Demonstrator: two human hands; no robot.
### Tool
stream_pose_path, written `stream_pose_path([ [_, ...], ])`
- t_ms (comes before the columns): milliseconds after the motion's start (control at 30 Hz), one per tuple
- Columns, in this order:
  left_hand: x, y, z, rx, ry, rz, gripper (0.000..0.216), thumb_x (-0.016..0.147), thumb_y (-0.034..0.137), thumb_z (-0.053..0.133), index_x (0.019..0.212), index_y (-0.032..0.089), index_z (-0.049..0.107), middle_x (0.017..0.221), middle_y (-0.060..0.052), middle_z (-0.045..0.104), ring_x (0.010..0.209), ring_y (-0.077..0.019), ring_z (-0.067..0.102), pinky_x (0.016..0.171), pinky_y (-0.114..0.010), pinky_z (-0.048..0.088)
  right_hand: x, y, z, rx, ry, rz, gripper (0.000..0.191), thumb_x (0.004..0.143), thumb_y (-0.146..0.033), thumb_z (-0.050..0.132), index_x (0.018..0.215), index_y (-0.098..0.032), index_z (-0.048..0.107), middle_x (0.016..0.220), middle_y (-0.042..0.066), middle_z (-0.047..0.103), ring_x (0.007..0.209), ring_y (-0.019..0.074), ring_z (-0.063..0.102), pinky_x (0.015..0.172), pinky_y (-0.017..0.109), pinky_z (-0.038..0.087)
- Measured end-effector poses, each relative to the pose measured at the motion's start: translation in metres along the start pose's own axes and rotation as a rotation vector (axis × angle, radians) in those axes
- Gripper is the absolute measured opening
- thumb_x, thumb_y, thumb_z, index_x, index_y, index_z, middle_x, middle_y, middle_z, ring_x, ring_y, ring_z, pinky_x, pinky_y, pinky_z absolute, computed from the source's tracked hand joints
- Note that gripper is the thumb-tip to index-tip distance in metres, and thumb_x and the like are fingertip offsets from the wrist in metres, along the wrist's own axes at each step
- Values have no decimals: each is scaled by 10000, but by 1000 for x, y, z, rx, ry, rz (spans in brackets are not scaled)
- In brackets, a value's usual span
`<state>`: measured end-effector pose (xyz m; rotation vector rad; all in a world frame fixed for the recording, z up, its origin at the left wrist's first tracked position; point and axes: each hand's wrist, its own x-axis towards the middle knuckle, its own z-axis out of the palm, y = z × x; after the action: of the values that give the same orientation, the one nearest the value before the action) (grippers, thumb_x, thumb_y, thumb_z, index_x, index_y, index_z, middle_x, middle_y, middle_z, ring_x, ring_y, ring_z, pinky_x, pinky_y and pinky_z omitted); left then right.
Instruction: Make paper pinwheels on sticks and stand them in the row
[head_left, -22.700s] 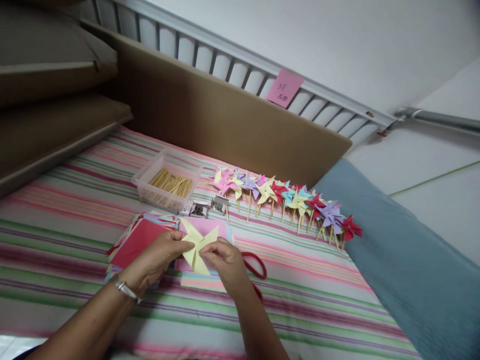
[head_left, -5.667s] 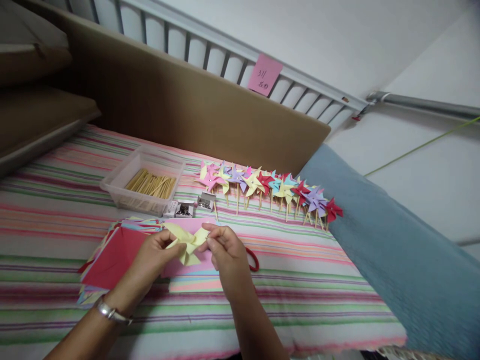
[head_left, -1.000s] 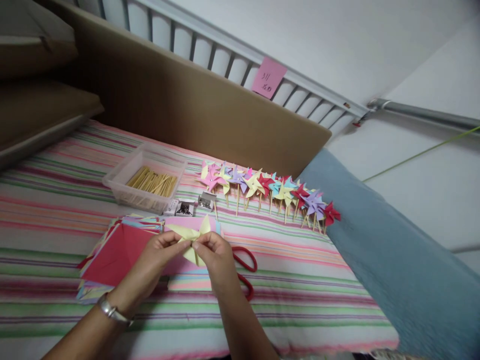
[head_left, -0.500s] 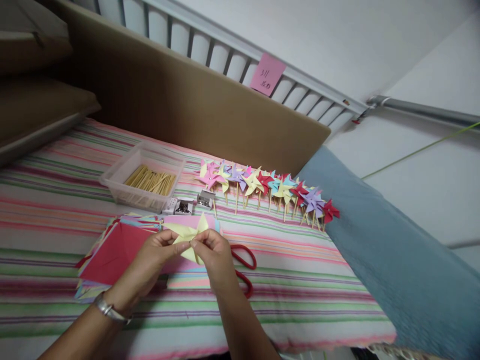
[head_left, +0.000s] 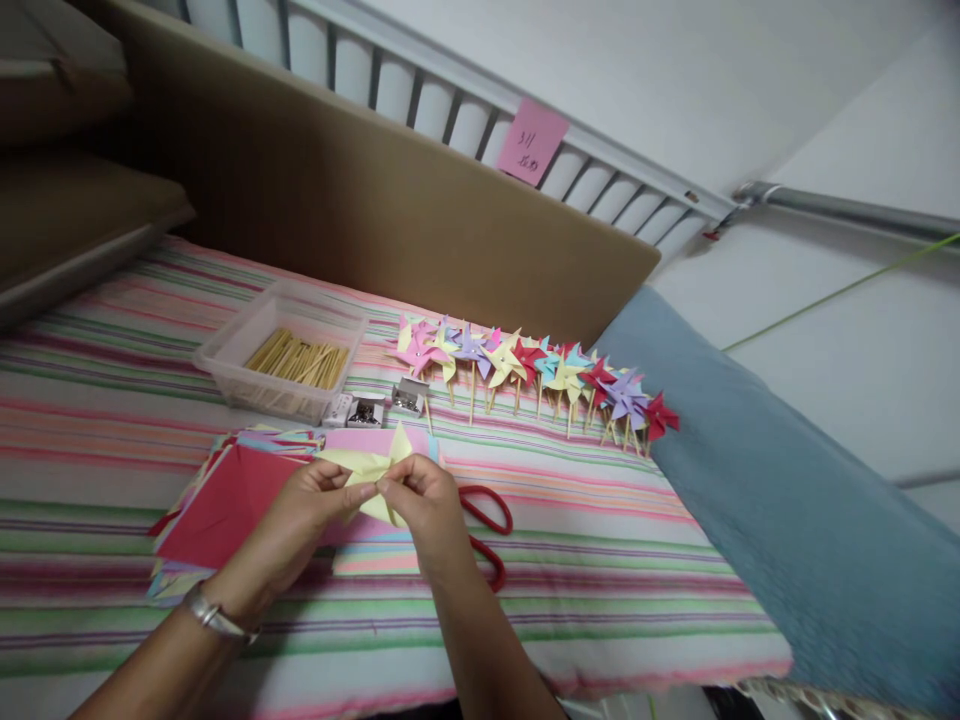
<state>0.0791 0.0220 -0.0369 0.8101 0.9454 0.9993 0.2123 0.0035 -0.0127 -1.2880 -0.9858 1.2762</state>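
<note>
Both my hands pinch a yellow paper pinwheel just above the striped surface. My left hand grips its left side with thumb and fingers closed. My right hand pinches its middle from the right. Under the pinwheel lie pink and pale sheets, and beside my left hand a stack of coloured paper squares with a red sheet on top. Red-handled scissors lie just right of my right hand.
A clear plastic tub of wooden sticks stands behind the paper. Small boxes of pins sit beside it. A row of several finished pinwheels lies at the back. A cardboard panel and a blue cloth border the striped surface.
My hands keep holding the yellow pinwheel at the same spot; my fingers shifted slightly on it. The view drifted a little.
</note>
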Motion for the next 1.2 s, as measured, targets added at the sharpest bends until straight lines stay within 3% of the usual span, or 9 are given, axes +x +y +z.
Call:
stream_pose_path([
  [433,0,0,0,-70,-48,-26,178,581,263,805,632,151,676,585,16,640,521,-96,527,511,-197,390,0,1,3,-3,17,-19,109,621,-215,631,605,-181,528,463,-90,431,421,69,358,417,193,283],
  [900,-1,1,-2,-61,-185,-7,147,666,288,742,713,151,721,689,-40,701,646,-154,599,645,-247,445,-1,2,4,-40,17,-32,128,640,-232,622,611,-189,504,478,-81,449,433,77,379,423,200,309],
  [1033,-3,2,-1,-72,-149,-22,154,656,282,753,715,149,702,680,-33,694,637,-148,597,629,-240,441,-1,5,5,-61,22,-42,111,663,-237,611,648,-196,509,498,-88,419,433,77,354,415,195,289],
  [1200,-1,2,1,-115,-56,-21,198,624,270,782,757,180,666,721,-6,698,631,-133,600,598,-220,435,-1,10,4,-113,47,-159,60,718,-214,598,731,-206,540,575,-72,447,504,92,391,470,197,316],
])
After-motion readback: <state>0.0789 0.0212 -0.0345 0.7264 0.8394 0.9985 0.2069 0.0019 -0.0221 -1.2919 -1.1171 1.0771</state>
